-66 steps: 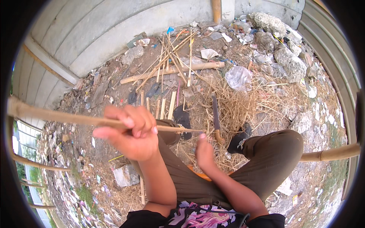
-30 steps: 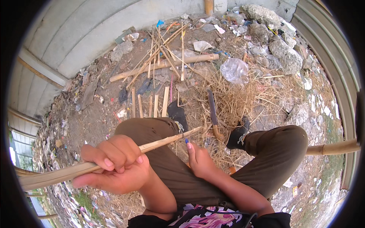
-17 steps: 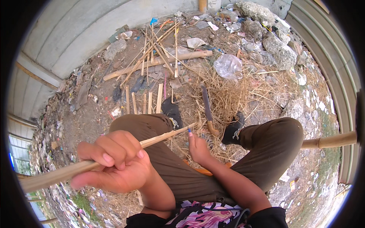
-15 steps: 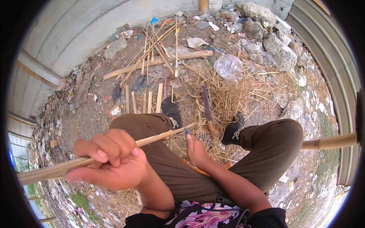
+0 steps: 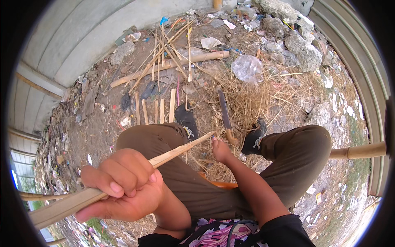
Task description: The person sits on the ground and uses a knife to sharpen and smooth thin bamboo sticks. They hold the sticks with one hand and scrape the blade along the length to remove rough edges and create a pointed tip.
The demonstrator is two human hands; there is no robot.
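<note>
My left hand (image 5: 123, 181) is wrapped round a split bamboo stick (image 5: 181, 151), which slants from the lower left up to a thin tip between my knees. At that tip my right hand (image 5: 221, 150) is closed, its thumb by the end of the stick. A small dark, bluish piece (image 5: 212, 137) shows at the right thumb; most of it is hidden in the fingers, so its kind is unclear. Beyond my right hand a machete (image 5: 224, 110) with a dark blade and wooden handle lies on the straw.
Several short bamboo strips (image 5: 172, 106) lie beyond my left knee. A thick bamboo pole (image 5: 205, 57) lies farther off under crossed thin sticks (image 5: 164, 49). A clear plastic bag (image 5: 247, 68), broken concrete (image 5: 303, 51) and litter cover ground near the walls.
My right hand has moved slightly right and away from me, along with the stick's tip. The left hand still grips the stick and has shifted slightly. The blue piece now shows less.
</note>
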